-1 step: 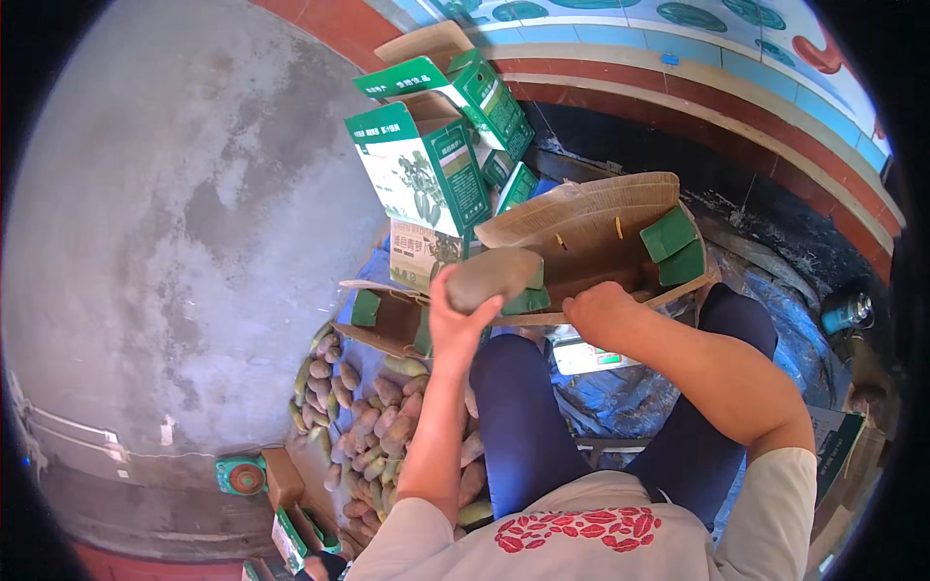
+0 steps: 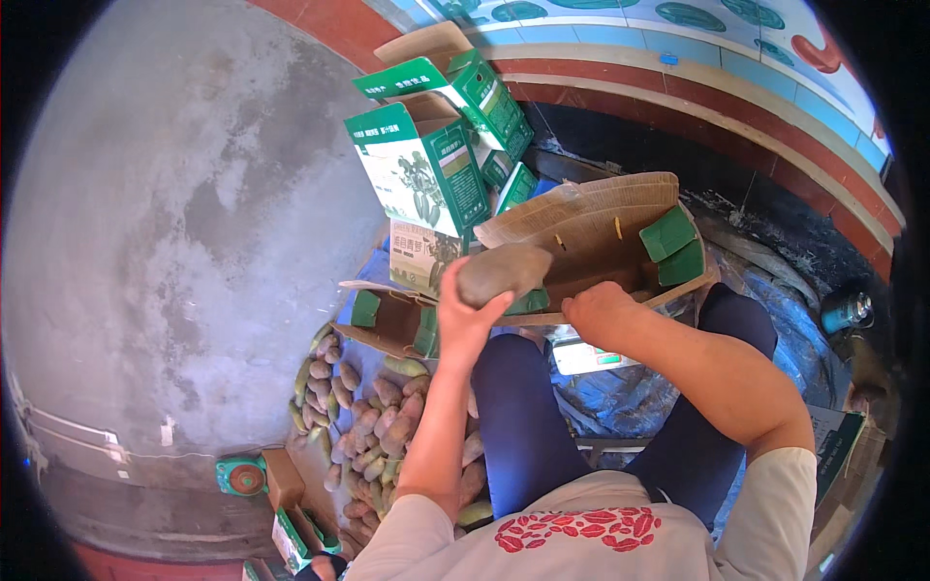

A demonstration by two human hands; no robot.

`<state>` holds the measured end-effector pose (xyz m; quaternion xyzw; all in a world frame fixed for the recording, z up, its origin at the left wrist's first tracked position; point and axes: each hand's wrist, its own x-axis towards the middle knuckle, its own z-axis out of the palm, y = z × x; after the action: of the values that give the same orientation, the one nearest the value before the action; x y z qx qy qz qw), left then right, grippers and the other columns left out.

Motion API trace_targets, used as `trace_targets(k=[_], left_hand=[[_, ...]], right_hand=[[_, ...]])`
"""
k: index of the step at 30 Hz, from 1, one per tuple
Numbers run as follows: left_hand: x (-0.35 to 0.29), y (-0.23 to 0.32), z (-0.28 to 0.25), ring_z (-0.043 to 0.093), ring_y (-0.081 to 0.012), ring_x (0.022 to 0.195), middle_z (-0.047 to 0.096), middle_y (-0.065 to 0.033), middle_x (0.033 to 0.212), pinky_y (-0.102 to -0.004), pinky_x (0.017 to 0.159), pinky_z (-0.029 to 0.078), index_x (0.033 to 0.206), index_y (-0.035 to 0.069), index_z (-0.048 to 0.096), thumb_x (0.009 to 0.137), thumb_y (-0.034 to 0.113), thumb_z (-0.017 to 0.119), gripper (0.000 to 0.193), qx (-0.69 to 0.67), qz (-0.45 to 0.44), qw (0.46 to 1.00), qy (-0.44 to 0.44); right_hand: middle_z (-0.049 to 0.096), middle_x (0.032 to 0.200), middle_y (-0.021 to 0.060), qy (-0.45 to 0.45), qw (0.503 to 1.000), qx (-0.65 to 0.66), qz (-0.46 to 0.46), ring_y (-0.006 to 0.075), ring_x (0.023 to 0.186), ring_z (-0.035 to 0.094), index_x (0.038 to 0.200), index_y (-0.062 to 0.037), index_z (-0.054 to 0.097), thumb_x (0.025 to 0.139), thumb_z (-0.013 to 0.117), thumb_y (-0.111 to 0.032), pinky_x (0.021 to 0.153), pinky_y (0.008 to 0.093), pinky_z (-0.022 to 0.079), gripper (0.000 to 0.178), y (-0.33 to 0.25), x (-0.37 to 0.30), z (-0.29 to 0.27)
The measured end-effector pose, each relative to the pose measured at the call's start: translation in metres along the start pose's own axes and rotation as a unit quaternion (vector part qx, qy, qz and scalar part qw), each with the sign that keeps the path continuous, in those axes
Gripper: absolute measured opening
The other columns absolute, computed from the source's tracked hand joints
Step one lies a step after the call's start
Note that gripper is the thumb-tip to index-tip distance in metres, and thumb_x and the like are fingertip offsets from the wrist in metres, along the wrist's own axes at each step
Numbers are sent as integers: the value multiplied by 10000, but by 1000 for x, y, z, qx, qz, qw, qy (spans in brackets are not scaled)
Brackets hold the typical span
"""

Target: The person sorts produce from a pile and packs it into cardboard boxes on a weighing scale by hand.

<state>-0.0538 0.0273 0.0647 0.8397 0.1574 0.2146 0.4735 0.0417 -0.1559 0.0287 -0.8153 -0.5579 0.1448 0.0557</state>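
Note:
A large brownish radish [image 2: 504, 275] is in my left hand [image 2: 467, 308], whose fingers wrap round its left end. It is held over the near left side of an open cardboard box [image 2: 591, 242] with green inner flaps. My right hand [image 2: 599, 314] grips the box's near edge, its fingertips partly hidden. Beneath the box, a scale [image 2: 581, 357] with a lit display shows between my knees. Left of my left hand stands a smaller open carton [image 2: 386, 324]. Many similar radishes [image 2: 378, 436], some greener, lie heaped beside my left leg.
Green and white printed cartons [image 2: 417, 174] are stacked beyond my left hand. Blue sheeting [image 2: 620, 397] covers the floor between my legs. A bluish canister [image 2: 848, 312] stands far right. At the lower left are a green round device [image 2: 242, 476] and another person's hand [image 2: 325, 566].
My left hand has shifted slightly right with the radish, which is now a little further over the open box. My right hand keeps its place on the box edge.

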Motion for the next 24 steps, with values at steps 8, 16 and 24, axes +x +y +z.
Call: trace_targets(k=[8,16,24], left_hand=[[25,-16,29,532,-195,1077,555,-114,1144,-319,913,414,1180,16,506,769,62,670,445,-30,17,996,-88],[-30,-109,-45,569,-178,1018,606,-94,1078,-306,886,434,1095,27,580,816,65,619,285,108,-64,989,79],[-165,-221,-80,588,-324,962,628,-163,994,-400,846,459,976,44,626,751,211,627,280,313,-203,928,19]], right_hand=[[677,887,118,3,1000,14,-2,262,833,663,969,-52,614,806,533,-123,671,377,518,195,1,1,0],[670,843,119,29,1000,-8,6,274,812,660,914,-45,603,792,536,-104,653,389,518,151,2,1,-2],[624,740,117,60,998,-31,-5,278,726,641,837,-51,539,771,520,-63,622,383,509,69,3,3,-1]])
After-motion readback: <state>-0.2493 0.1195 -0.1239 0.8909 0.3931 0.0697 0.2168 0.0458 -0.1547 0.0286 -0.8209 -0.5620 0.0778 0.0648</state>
